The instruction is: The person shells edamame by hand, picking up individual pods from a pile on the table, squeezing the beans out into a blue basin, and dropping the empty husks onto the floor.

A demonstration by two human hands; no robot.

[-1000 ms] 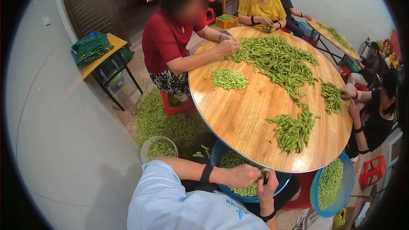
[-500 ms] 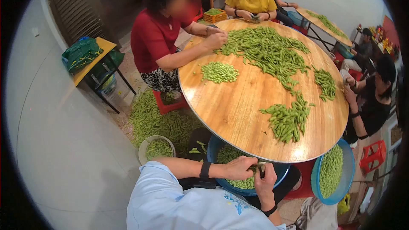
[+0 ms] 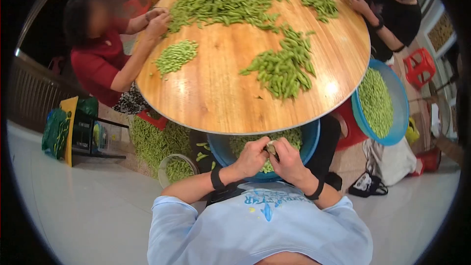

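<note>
Two hands pinched on one small item over a blue tub, 3 containers in view.
Left hand (image 3: 251,158) and right hand (image 3: 290,162): fingertips closed, nearly meeting, around 1 small item (image 3: 271,149), pale and dark, too small to identify; it's above the blue tub (image 3: 314,140), green beans inside. 1 blue basin (image 3: 401,120) at right, beans inside; 1 white bucket (image 3: 164,172) at left, green pods inside. Round table (image 3: 221,103): 3 pod piles (image 3: 284,68), 1 bean pile (image 3: 176,57).
</note>
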